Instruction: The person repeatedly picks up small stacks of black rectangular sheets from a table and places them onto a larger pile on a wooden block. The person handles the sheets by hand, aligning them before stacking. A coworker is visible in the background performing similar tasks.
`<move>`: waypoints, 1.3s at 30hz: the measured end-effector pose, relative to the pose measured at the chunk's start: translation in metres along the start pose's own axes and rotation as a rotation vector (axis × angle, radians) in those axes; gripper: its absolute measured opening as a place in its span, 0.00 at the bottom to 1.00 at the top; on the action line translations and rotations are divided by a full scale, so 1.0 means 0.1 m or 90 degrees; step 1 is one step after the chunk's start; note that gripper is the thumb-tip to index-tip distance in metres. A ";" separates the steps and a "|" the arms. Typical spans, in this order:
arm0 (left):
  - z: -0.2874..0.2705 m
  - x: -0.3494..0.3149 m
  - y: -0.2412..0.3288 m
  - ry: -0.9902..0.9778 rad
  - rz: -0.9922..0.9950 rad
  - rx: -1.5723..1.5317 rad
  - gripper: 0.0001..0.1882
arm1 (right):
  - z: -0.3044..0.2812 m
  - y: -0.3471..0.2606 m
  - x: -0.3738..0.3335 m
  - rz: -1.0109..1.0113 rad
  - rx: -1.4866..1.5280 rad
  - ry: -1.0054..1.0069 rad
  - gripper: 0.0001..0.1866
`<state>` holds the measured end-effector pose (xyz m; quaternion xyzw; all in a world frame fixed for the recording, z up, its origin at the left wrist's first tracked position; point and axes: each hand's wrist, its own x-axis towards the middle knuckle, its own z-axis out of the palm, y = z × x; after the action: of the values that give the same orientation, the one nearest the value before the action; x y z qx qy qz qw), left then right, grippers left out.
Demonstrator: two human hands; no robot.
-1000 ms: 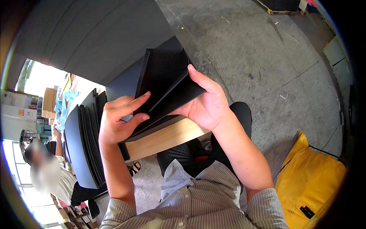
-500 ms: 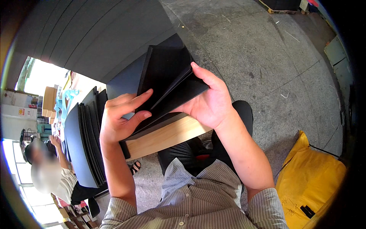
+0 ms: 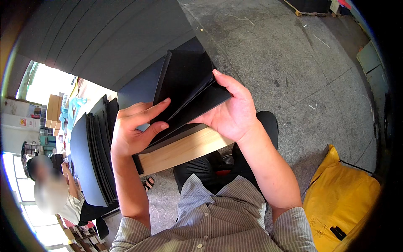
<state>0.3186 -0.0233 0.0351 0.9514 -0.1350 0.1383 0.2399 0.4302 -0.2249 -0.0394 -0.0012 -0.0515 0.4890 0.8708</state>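
Note:
Between my hands is a black folded piece of stiff board (image 3: 184,77), its panels standing partly apart in a V with a narrow gap. My left hand (image 3: 133,130) pinches its lower left edge, thumb and fingers on the near panels. On the other side my right hand (image 3: 235,111) grips the panel edges, thumb on top and palm beneath; its other fingers are hidden behind the board. Just below lies a pale wooden board (image 3: 184,150) with a dark strip along its far side, over my knees.
Large dark sheets (image 3: 105,38) fill the upper left. Curved dark panels (image 3: 86,161) stand in a row left of my arm. A co-worker (image 3: 69,199) is at the far left, near cardboard boxes (image 3: 53,110). A yellow bag (image 3: 340,197) lies on the concrete floor (image 3: 289,84) at right.
The folded board has shifted very slightly right, with both hands keeping their hold. At the far left, the co-worker's hand has moved slightly lower.

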 end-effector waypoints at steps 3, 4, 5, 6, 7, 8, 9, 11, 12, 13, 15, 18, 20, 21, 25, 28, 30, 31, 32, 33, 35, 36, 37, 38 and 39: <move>-0.01 0.00 0.02 -0.011 -0.017 0.004 0.30 | 0.00 -0.01 -0.01 0.000 -0.009 0.012 0.26; -0.01 0.00 0.02 -0.009 -0.013 0.002 0.30 | 0.00 -0.01 0.00 0.002 -0.009 0.014 0.26; -0.01 0.00 0.02 -0.007 -0.010 0.001 0.30 | 0.00 -0.01 0.00 0.002 -0.007 0.013 0.26; -0.01 0.00 0.02 -0.005 -0.008 -0.003 0.30 | 0.01 0.00 0.00 0.001 -0.006 0.012 0.26; 0.00 0.00 0.01 -0.002 -0.005 -0.007 0.30 | 0.01 0.00 0.00 0.001 -0.004 0.011 0.26; 0.01 0.00 0.01 0.000 -0.003 -0.011 0.30 | 0.01 0.00 0.00 0.003 0.002 0.001 0.26; 0.01 0.00 0.01 -0.002 -0.004 -0.011 0.30 | 0.01 -0.01 -0.01 0.005 0.009 -0.009 0.26; 0.00 0.00 0.02 -0.007 -0.006 -0.010 0.29 | 0.01 -0.01 -0.01 0.004 0.013 -0.021 0.26; 0.00 0.00 0.02 -0.010 -0.007 -0.006 0.29 | 0.02 -0.01 -0.02 0.001 0.011 -0.022 0.26; 0.00 0.01 0.03 -0.012 -0.009 -0.002 0.29 | 0.02 -0.01 -0.02 -0.001 0.009 -0.024 0.25; -0.01 0.01 0.03 -0.015 -0.011 0.001 0.29 | 0.02 -0.01 -0.01 0.002 0.012 -0.025 0.25; 0.00 0.01 0.02 -0.016 -0.013 -0.004 0.29 | 0.02 -0.01 -0.01 0.000 0.004 -0.004 0.26; 0.01 0.01 0.03 -0.016 -0.011 -0.001 0.29 | 0.01 -0.01 -0.02 -0.002 0.000 0.004 0.27; 0.01 0.01 0.04 -0.015 -0.008 0.003 0.29 | 0.01 -0.01 -0.02 -0.001 0.000 0.004 0.27; 0.03 0.00 0.02 -0.007 0.005 0.001 0.29 | 0.02 -0.01 -0.03 -0.004 -0.006 0.004 0.27; 0.02 0.00 0.06 0.002 0.015 0.047 0.28 | 0.03 -0.02 -0.02 0.013 0.023 -0.024 0.25; 0.05 -0.03 0.08 0.030 0.036 0.089 0.25 | 0.02 0.00 -0.02 0.022 0.031 0.003 0.26; 0.08 -0.05 0.11 0.029 0.041 0.145 0.25 | 0.03 0.02 -0.01 0.029 0.029 0.015 0.26; 0.10 -0.04 0.15 0.032 0.046 0.202 0.25 | 0.05 0.02 -0.01 0.027 0.012 0.021 0.26; 0.12 -0.06 0.14 0.025 0.075 0.250 0.27 | 0.06 0.02 0.00 0.025 -0.005 0.026 0.27; 0.14 -0.09 0.16 0.052 0.094 0.271 0.28 | 0.08 0.04 0.00 0.028 -0.038 0.054 0.27; 0.11 -0.10 0.17 0.055 0.096 0.289 0.27 | 0.13 0.05 0.01 0.016 -0.088 0.084 0.31; 0.11 -0.12 0.14 0.053 0.125 0.325 0.31 | 0.22 0.08 0.02 0.011 -0.086 0.107 0.31; 0.14 -0.13 0.14 0.079 0.105 0.286 0.34 | 0.31 0.11 -0.01 0.000 -0.089 0.135 0.31; 0.11 -0.13 0.16 0.074 0.112 0.293 0.34 | 0.32 0.10 -0.02 -0.006 -0.088 0.112 0.31</move>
<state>0.3039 -0.0399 0.0287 0.9559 -0.1685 0.2402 0.0113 0.4170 -0.2231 -0.0082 -0.1039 -0.0082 0.4785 0.8719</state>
